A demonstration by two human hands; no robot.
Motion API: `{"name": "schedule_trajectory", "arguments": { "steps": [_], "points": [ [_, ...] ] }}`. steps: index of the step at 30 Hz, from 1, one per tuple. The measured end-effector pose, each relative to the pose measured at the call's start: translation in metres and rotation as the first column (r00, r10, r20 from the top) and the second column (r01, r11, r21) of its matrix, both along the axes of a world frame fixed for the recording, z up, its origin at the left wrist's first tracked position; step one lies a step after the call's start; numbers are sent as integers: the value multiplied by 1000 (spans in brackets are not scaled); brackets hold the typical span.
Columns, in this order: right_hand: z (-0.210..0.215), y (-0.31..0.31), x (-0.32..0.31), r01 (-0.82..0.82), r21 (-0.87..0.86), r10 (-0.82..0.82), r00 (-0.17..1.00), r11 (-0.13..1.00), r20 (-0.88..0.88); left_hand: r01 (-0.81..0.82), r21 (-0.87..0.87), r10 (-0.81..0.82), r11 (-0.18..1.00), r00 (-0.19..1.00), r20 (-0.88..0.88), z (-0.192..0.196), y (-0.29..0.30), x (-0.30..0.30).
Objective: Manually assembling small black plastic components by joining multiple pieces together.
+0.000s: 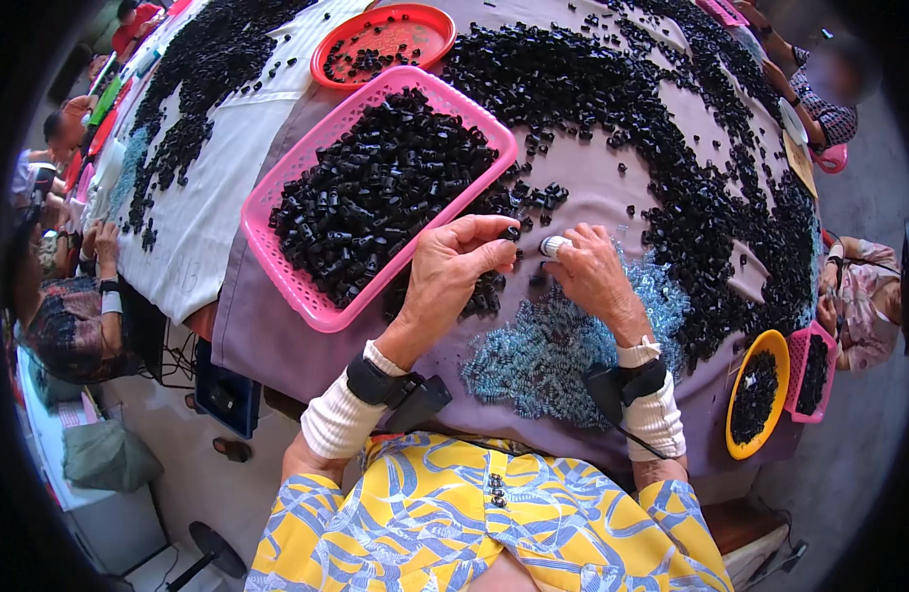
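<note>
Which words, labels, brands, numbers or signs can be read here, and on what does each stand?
White cloth, left: one faint mark, too unclear to read surely.
Small black pieces: any text is too small to tell.
Pink basket, red tray, yellow tray, black wrist straps: no readable text.

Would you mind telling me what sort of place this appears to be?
Probably a small-parts workshop: loose black plastic parts and bluish spring-like pieces lie heaped on a cloth-covered table, a pink perforated basket holds more black parts, and other people are nearby.
</note>
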State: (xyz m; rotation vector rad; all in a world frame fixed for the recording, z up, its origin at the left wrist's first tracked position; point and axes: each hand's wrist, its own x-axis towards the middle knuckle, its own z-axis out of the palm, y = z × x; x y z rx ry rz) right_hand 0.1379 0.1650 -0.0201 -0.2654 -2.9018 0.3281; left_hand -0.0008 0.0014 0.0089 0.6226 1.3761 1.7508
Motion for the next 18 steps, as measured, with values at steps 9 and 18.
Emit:
{"name": "schedule_trajectory", "arguments": {
  "steps": [9, 18],
  "points": [
    [4, -8, -18, -16, -54, 14, 1000, 998, -21, 7, -27, -7, 1000, 1000, 0, -4, 2, -5],
    [-9, -10, -19, -21, -28, 18, 996, 999, -91, -10, -34, 13, 999, 993, 114, -11, -2, -5]
  ]
}}
